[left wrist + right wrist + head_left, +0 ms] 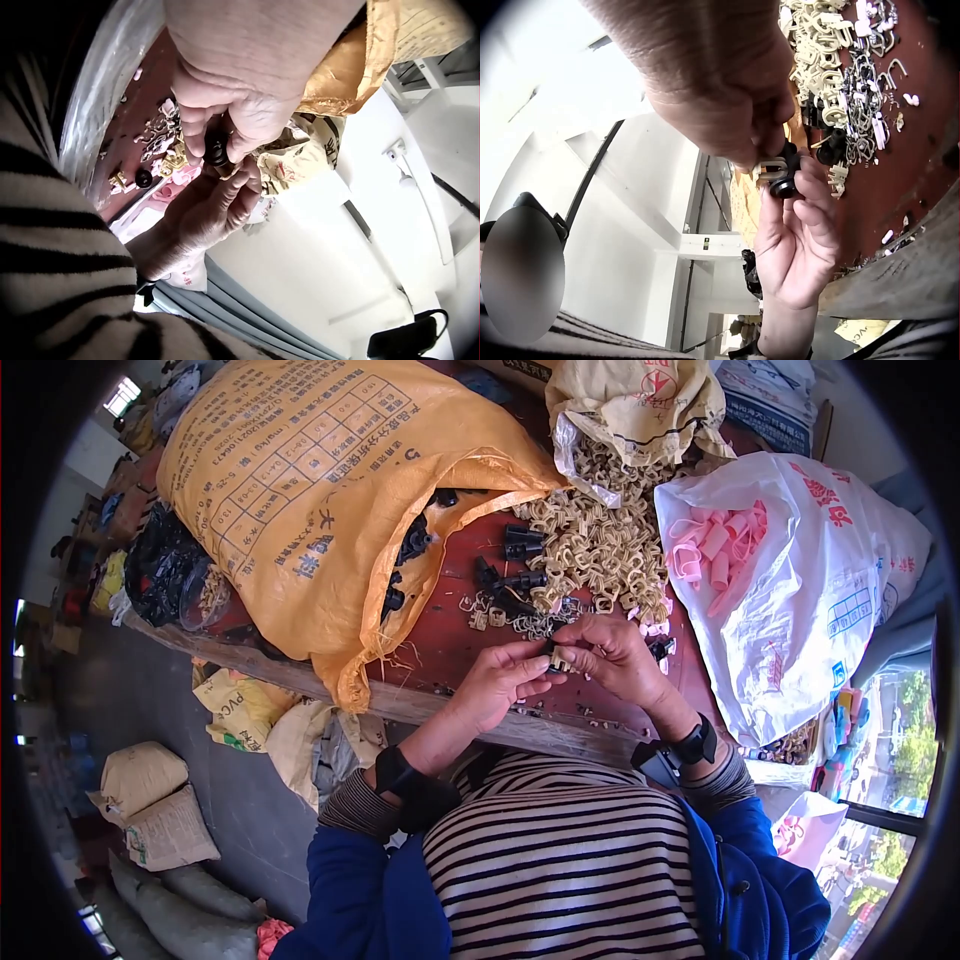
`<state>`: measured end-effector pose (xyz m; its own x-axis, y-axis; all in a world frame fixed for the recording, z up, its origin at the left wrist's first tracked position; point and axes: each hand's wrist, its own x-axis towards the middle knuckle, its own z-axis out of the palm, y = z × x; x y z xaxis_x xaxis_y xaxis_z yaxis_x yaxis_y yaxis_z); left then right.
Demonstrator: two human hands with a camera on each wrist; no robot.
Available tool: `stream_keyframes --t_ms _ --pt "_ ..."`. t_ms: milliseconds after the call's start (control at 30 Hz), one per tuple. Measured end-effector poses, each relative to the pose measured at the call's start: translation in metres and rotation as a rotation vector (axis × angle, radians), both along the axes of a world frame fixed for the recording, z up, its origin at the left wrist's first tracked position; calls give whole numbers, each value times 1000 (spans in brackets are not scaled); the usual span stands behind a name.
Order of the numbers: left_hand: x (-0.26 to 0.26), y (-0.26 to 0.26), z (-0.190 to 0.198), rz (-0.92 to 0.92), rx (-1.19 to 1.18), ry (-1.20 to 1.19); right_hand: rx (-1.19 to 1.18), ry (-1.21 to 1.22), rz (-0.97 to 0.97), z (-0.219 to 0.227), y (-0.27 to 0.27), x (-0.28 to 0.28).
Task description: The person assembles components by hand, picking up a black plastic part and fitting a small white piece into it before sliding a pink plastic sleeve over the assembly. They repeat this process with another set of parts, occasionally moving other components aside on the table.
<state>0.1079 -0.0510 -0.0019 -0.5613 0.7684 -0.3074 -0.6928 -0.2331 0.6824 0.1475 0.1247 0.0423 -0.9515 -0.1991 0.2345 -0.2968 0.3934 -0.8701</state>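
Observation:
My left hand (503, 682) pinches a small black round plastic part (784, 186) between thumb and fingers. From the other side my right hand (612, 652) grips a cream plastic clip (768, 172), held right up against the black part. Both hands meet over the front edge of the red table (460, 622). Just beyond them lie thin bent metal pieces (864, 112) and a large heap of cream clips (605, 525). Several black plastic parts (522, 543) sit at the heap's left side. In the left wrist view, fingers hide much of the joined parts.
A big orange woven sack (300, 500) with black parts in its mouth lies at the left. To the right stands a white sack (800, 590) holding pink plastic pieces (722, 545). Behind the heap is a beige sack (640, 405). A wooden edge (420, 707) borders the table.

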Motion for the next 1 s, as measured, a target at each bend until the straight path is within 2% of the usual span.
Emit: stream_keyframes --t_ms 200,300,333,433,533,600,733,833,867,967,1000 --pt "-1 0 0 -5 64 -87 -32 -33 -39 -1 -2 2" --pt "-1 0 0 -4 87 -105 -276 -175 -89 -4 -1 2" --pt "-2 1 1 -2 89 -109 -276 -175 -89 -4 -1 2" --pt "-2 2 0 -3 87 -122 -27 -33 -123 -1 -3 0" --pt "0 1 0 -3 76 -142 18 -23 -157 1 -7 2" --pt "-1 1 2 -22 -33 -65 43 -17 -181 2 -5 4" --pt "-5 -4 3 -10 -101 -43 102 -153 -196 2 31 26" --pt "-6 -3 1 4 -122 -40 376 -108 -48 0 65 50" --pt "-6 -3 0 10 -138 -30 377 -110 -53 -4 69 57" --pt "-4 0 1 3 -146 -17 643 24 -113 -24 69 83" --pt "-3 1 1 -6 -137 -15 643 26 -119 -27 68 86"
